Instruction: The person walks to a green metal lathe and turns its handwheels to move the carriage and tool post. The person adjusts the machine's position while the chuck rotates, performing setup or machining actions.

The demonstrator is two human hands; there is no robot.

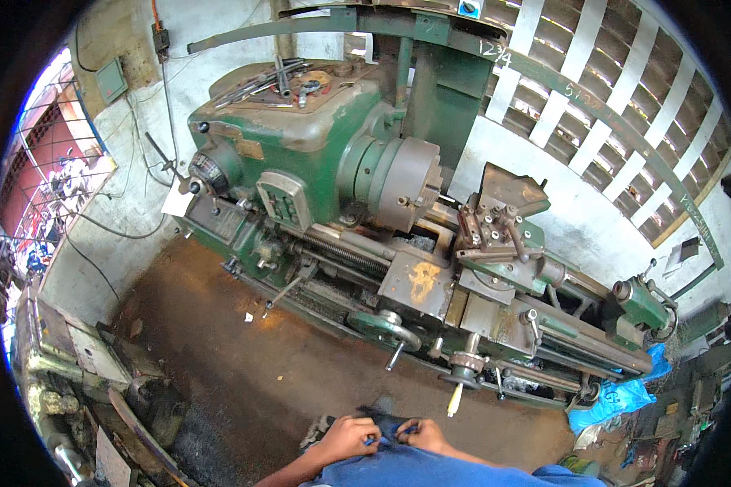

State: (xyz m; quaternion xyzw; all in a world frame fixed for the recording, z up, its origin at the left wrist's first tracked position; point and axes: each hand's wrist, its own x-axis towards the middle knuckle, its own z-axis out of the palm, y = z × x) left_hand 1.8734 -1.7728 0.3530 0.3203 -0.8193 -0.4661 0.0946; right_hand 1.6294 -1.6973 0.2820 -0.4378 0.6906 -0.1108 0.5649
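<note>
My left hand and my right hand are close together at the lower edge, in front of my blue shirt. The left fingers are curled closed, with a small bit of blue showing at them. On the right, the fingers are bent and pressed together; what they hold, if anything, is too small to tell. Dark material lies between the two hands. Beyond them stands a big green metal lathe, touched by neither hand. Its handwheel and a crank with a pale handle are the parts nearest my hands.
Loose tools lie on top of the headstock. The chuck faces the tool post. Blue sacks sit at the lathe's right end. Another machine stands at the left, across the brown floor.
</note>
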